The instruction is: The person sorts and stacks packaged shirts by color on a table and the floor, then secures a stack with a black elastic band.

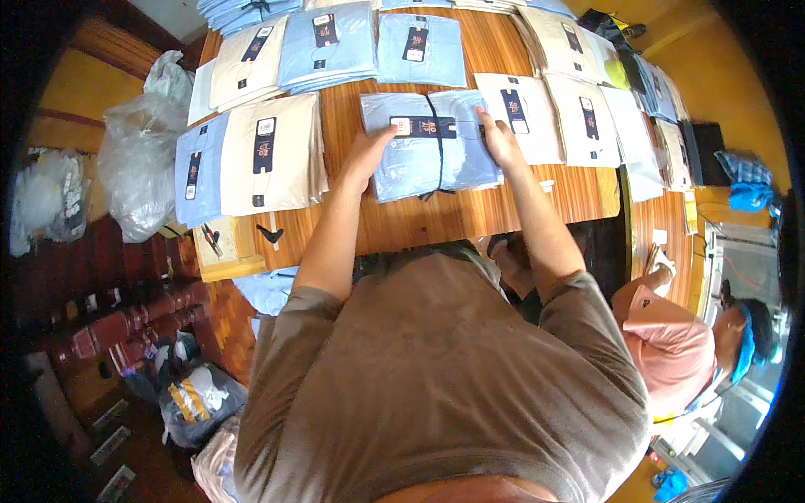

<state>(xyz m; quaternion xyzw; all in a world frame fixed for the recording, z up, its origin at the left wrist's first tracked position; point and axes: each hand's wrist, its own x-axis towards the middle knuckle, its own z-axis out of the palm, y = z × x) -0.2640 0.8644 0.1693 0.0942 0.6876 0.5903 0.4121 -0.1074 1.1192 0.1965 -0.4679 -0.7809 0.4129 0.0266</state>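
Observation:
A bundle of folded light blue shirts [411, 163] in clear plastic sits at the table's front middle, with a dark tag on top. Round its middle runs a black tie strip [440, 155], its end hanging at the near edge. My left hand [366, 157] grips the bundle's left side, thumb on top near the tag. On the right side my right hand [501, 141] holds it the same way, fingers partly hidden. Left of the bundle lies a beige shirt stack [289, 159] beside a blue one [199, 168]; to its right is a cream stack [524, 117].
More bagged shirt stacks [327, 46] line the far side of the wooden table [402, 226]. Small pliers [212, 243] and a black strip [270, 233] lie at the left front corner. Clear plastic bags [138, 159] hang at left. A person in a pink shirt [671, 335] sits at right.

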